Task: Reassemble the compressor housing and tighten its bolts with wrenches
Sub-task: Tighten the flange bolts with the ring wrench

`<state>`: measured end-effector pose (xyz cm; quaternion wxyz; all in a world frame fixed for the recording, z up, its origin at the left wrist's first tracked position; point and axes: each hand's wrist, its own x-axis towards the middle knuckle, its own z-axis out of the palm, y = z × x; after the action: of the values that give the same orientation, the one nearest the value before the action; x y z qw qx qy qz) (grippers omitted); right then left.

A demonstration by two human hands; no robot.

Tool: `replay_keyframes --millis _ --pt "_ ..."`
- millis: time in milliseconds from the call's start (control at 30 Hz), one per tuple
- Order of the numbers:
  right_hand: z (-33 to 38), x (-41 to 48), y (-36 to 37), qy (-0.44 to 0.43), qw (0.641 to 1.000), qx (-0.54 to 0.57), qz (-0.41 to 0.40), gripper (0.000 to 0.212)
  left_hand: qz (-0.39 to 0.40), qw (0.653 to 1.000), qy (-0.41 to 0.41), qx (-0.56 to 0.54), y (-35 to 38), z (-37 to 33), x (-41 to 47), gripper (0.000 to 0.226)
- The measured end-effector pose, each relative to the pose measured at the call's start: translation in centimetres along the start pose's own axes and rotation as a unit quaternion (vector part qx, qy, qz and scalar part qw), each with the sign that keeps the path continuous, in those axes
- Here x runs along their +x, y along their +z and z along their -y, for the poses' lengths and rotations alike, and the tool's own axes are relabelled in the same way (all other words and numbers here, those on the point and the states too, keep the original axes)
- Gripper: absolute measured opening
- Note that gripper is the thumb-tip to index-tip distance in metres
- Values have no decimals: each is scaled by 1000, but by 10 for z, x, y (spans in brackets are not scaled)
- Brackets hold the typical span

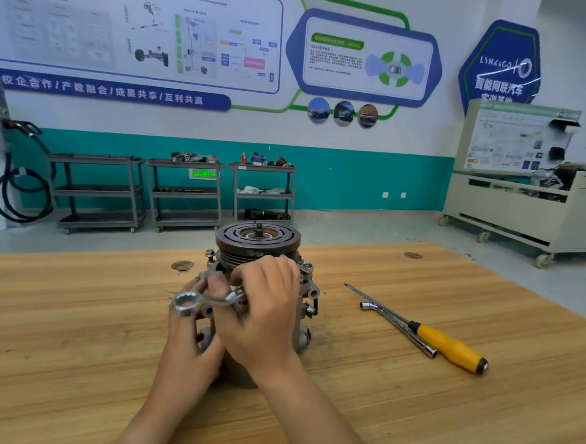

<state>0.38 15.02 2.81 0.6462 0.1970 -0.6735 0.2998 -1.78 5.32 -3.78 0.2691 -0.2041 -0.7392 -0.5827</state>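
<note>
Compressor [258, 246] stands upright near the middle of the wooden table [86, 337], grooved pulley uppermost, with both hands close together against its near side. The right hand [266, 312] is curled over the working end of a ring wrench [200, 301], hiding the bolt it sits on; the left hand [185, 338] wraps the shank just beside it, the free ring end poking out over its knuckles, though motion blur softens the fingers. The step looks like tightening a housing bolt. Doing it well likely means seating the ring fully on the head, steadying the body so the tall casting does not tip, and swinging in short arcs, because two raised bolts [210, 253] [307, 266] and the lugs around the flange crowd the wrench's path. To the right, well apart from the compressor, lie an L-shaped socket wrench [399, 325] and a yellow-handled screwdriver [452, 347], touching each other. Grey carts [99, 192] line the far wall.
</note>
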Motion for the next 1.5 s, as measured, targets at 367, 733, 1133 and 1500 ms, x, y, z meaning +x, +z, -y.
replay_keyframes --millis 367,733,1133,1500 --pt "-20 56 -33 267 872 354 -207 44 0 999 1 48 -4 -4 -1 71" --pt "-57 114 -83 433 639 574 -272 54 -7 999 16 42 -4 0 0 71" --pt "-131 88 -54 636 479 575 -188 46 -7 998 37 51 -4 2 0 77" --pt "-142 86 -31 669 448 586 -88 65 -7 998 39 54 -4 -1 1 68"
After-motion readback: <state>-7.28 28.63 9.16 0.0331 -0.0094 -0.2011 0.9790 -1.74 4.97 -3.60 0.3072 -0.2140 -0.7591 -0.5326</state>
